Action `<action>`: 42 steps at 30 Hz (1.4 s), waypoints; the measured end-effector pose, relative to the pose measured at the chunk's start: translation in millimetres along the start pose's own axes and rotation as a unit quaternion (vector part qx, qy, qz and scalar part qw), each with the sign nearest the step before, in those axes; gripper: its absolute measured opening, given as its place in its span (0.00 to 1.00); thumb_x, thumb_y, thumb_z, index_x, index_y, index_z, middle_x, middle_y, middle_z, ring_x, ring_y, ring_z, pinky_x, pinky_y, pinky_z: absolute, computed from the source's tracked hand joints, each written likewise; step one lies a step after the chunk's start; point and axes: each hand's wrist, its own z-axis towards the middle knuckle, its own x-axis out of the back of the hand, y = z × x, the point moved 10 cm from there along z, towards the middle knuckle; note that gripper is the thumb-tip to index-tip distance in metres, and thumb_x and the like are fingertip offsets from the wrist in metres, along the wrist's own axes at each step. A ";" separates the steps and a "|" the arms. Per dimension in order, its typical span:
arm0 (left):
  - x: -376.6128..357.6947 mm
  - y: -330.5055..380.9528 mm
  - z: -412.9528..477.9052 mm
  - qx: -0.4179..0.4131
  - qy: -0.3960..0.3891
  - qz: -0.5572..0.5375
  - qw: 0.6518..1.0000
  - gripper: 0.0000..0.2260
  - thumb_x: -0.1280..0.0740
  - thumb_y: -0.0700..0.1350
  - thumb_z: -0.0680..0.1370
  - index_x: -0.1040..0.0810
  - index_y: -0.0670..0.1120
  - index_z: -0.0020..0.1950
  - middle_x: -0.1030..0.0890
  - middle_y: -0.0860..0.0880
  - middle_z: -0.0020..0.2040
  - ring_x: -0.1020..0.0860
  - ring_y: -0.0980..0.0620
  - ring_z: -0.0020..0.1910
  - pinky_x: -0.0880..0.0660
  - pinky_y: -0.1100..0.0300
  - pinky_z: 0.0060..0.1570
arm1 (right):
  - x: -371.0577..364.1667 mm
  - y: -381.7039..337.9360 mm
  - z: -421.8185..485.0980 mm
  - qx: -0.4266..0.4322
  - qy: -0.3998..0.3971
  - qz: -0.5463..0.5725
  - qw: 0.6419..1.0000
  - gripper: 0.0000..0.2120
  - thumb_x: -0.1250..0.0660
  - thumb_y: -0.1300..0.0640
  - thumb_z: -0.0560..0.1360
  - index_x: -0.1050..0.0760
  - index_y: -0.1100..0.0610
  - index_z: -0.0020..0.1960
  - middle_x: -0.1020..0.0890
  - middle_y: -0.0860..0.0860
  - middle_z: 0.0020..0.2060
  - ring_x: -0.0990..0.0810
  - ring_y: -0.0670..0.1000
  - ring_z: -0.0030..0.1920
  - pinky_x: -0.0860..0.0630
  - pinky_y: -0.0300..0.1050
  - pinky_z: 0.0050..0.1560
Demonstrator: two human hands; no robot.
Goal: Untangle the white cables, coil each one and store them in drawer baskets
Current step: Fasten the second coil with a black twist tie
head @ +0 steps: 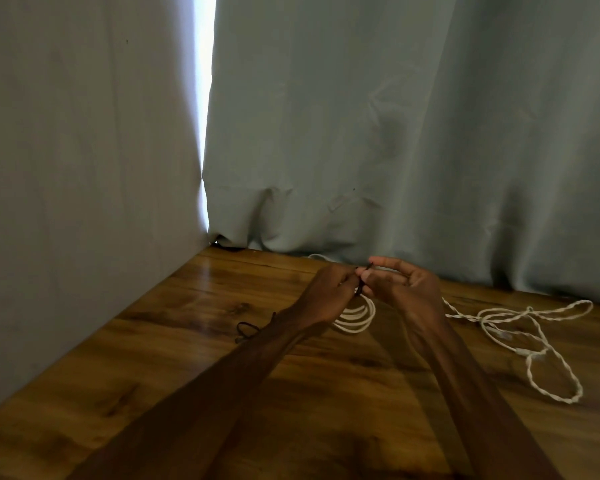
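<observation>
From head camera: pinching thin dark tie [362, 279] between curled fingertips of left hand [329, 293] and right hand [409, 289], at top of small coiled white cable [355, 320] hanging just below fingers. Lying to right on glossy brown wooden table [187, 341]: loose twisted white cable [534, 337] in open loops. Beside left forearm: another dark tie [246, 332]. Behind: pale grey-green curtain [395, 133].

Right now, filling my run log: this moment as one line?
left hand: pinches dark tie | right hand: pinches dark tie | coiled white cable: below both hands | loose white cable: on wooden table, person's right
</observation>
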 end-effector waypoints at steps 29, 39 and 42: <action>-17.4 -1.4 1.2 0.052 -0.041 -0.088 0.994 0.18 0.36 0.59 0.73 0.16 0.48 0.51 0.13 0.47 0.45 0.15 0.48 0.46 0.18 0.44 0.52 | 15.4 -10.2 16.2 0.097 0.022 -0.135 0.986 0.06 0.26 0.70 0.74 0.17 0.60 0.46 0.14 0.56 0.38 0.15 0.48 0.37 0.18 0.38 0.37; -11.6 -3.2 -0.6 0.078 0.023 -0.176 0.981 0.06 0.32 0.45 0.81 0.22 0.42 0.50 0.14 0.41 0.47 0.15 0.48 0.46 0.19 0.54 0.49 | 27.1 -5.5 12.4 0.045 0.094 -0.025 0.994 0.06 0.26 0.69 0.74 0.16 0.65 0.50 0.13 0.55 0.38 0.14 0.51 0.39 0.16 0.40 0.40; -2.8 -10.0 1.2 0.090 0.054 -0.180 0.978 0.04 0.31 0.45 0.80 0.22 0.48 0.46 0.14 0.42 0.46 0.16 0.50 0.44 0.21 0.52 0.48 | 28.9 -8.4 12.7 0.056 0.102 -0.049 0.992 0.06 0.26 0.68 0.73 0.15 0.63 0.50 0.12 0.54 0.40 0.13 0.51 0.40 0.16 0.42 0.40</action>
